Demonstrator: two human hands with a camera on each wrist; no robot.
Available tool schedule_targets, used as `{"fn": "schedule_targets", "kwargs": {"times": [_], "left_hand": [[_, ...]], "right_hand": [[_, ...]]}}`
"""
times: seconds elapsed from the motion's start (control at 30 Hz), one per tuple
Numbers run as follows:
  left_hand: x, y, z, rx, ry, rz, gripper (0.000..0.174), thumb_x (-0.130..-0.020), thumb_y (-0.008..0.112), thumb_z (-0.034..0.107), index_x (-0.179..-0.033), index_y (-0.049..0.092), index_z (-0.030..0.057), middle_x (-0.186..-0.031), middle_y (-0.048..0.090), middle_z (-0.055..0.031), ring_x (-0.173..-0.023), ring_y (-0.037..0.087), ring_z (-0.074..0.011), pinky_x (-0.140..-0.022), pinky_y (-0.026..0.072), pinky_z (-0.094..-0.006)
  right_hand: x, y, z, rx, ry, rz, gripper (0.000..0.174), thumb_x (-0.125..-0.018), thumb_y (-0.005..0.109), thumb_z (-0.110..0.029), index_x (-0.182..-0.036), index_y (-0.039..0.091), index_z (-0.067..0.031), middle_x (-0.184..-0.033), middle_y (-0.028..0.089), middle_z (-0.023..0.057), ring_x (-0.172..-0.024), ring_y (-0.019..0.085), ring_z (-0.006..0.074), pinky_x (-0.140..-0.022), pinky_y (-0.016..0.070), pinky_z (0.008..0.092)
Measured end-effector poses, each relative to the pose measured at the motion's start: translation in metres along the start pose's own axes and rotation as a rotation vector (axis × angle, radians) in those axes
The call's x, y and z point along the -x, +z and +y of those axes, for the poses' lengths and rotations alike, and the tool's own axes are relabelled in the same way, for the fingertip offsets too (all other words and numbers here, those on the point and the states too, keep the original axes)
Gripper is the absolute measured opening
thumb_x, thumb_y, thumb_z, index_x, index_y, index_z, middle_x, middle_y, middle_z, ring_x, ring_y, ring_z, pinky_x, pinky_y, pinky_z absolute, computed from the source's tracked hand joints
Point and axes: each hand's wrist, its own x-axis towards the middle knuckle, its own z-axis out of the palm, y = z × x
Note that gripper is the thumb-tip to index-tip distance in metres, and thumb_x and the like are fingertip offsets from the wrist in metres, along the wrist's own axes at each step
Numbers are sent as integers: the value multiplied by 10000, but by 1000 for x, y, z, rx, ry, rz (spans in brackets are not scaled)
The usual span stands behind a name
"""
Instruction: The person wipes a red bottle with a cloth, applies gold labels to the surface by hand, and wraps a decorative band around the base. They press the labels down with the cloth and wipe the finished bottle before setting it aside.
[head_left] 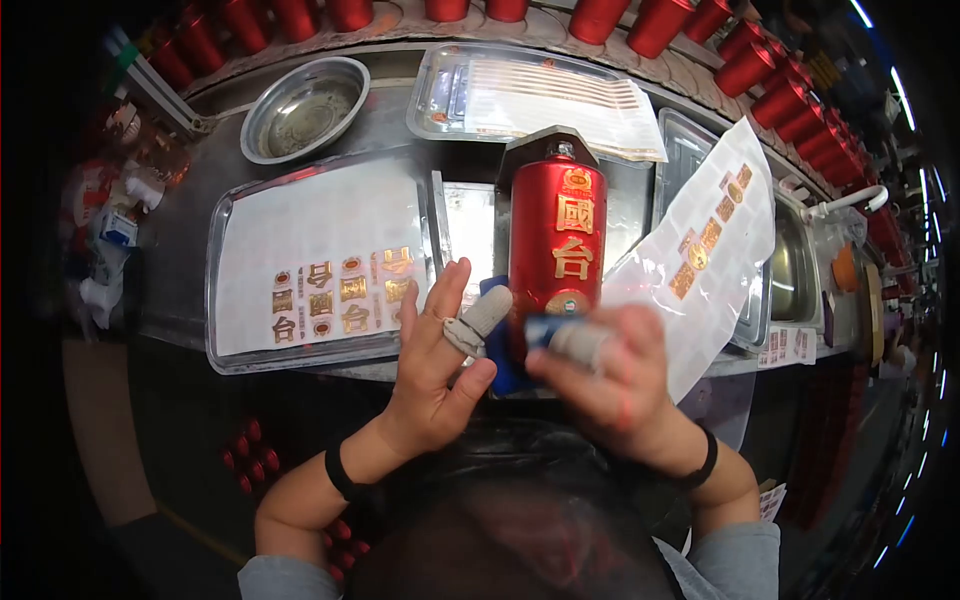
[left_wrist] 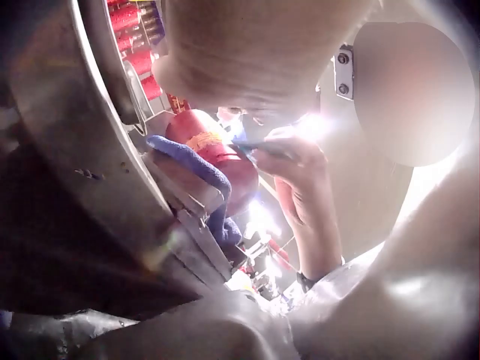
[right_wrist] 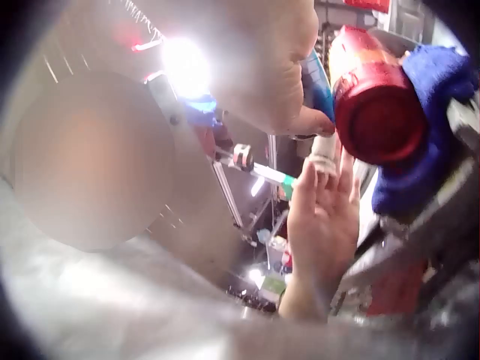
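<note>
A red bottle with gold characters lies on its side in a dark holder, its base toward me. Blue cloth pads the holder under the base in the right wrist view. My right hand, blurred in the head view, pinches a flat blue piece against the lower part of the bottle. At the bottle's left side is my left hand, fingers extended and thumb apart. Its pale finger cot comes right up to the red surface. Another pale cot covers a right finger.
On the left, a metal tray bears a white sheet of gold character stickers. Behind stand a steel bowl and a tray of striped sheets. A loose sticker sheet lies right, near a sink. Red cups line the back.
</note>
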Motion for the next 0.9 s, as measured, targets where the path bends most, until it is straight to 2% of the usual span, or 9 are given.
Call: {"fn": "schedule_targets", "kwargs": {"times": [0.07, 0.2, 0.33, 0.47, 0.53, 0.67, 0.73, 0.8, 0.9], "left_hand": [[1, -1, 1, 3, 3, -11, 492, -911, 573, 265, -1364, 583, 73, -1549, 339, -227, -1456, 286, -374, -1147, 50, -593], [6, 3, 5, -89, 83, -166, 507, -942, 529, 331, -1373, 575, 69, -1564, 297, -247, -1472, 253, -379, -1166, 1, -549], [15, 14, 2, -211, 146, -190, 483, -892, 614, 337, -1329, 626, 132, -1553, 349, -205, -1458, 277, -396, -1157, 1, -592], [16, 8, 2, -223, 151, -192, 492, -891, 626, 352, -1318, 630, 108, -1541, 358, -223, -1454, 284, -400, -1156, 14, -596], [15, 4, -1, -223, 146, -152, 497, -890, 630, 364, -1305, 637, 91, -1535, 361, -235, -1455, 281, -400, -1155, 22, -599], [-21, 15, 1, -100, 103, -12, 949, -688, 843, 367, -1485, 404, 96, -1512, 353, -277, -1415, 334, -420, -1126, 93, -639], [-32, 24, -2, -102, 76, -84, 1165, -626, 899, 308, -1529, 219, 24, -1495, 360, -270, -1406, 350, -399, -1142, 182, -553], [-41, 31, 0, -45, -7, -126, 1202, -630, 920, 234, -1535, 165, -9, -1511, 354, -234, -1405, 387, -317, -1142, 293, -441], [-40, 32, 3, 193, -83, -114, 1234, -632, 921, 133, -1542, 100, -12, -1488, 399, -185, -1369, 437, -259, -1114, 363, -376]], "right_hand": [[12, 3, -12, -156, -129, -119, 295, -611, 764, -107, -900, 720, -144, -853, 570, 7, -878, 593, 236, -718, 475, 371], [23, -19, -3, -195, 154, 66, 372, -563, 782, -20, -922, 742, -112, -859, 620, 23, -810, 574, 235, -672, 467, 350], [48, -13, -4, -280, 190, 51, 459, -500, 760, 17, -948, 752, -82, -849, 628, 27, -743, 567, 247, -660, 461, 346], [50, -16, -6, -567, 848, 112, 230, -727, 798, -16, -919, 674, -44, -847, 617, 52, -744, 589, 168, -671, 480, 306], [54, -6, -3, -752, 997, 254, 237, -842, 757, -51, -1008, 589, -30, -897, 595, 33, -787, 583, 85, -689, 486, 239], [69, -9, -5, -925, 1092, 317, 317, -873, 719, -29, -1117, 517, -24, -970, 559, 19, -842, 568, 53, -738, 480, 194], [64, -17, -11, -1048, 1102, 298, 326, -887, 703, -32, -1149, 509, -21, -1019, 548, 28, -870, 564, 57, -753, 477, 196], [68, -21, -9, -1100, 1131, 133, 497, -928, 658, -89, -1365, 438, -1, -1213, 527, 58, -1101, 527, 95, -933, 436, 236], [72, -11, -5, -1323, 1146, 58, 660, -923, 643, -107, -1492, 329, 7, -1502, 378, 108, -1399, 319, 179, -1147, 244, 318]]}}
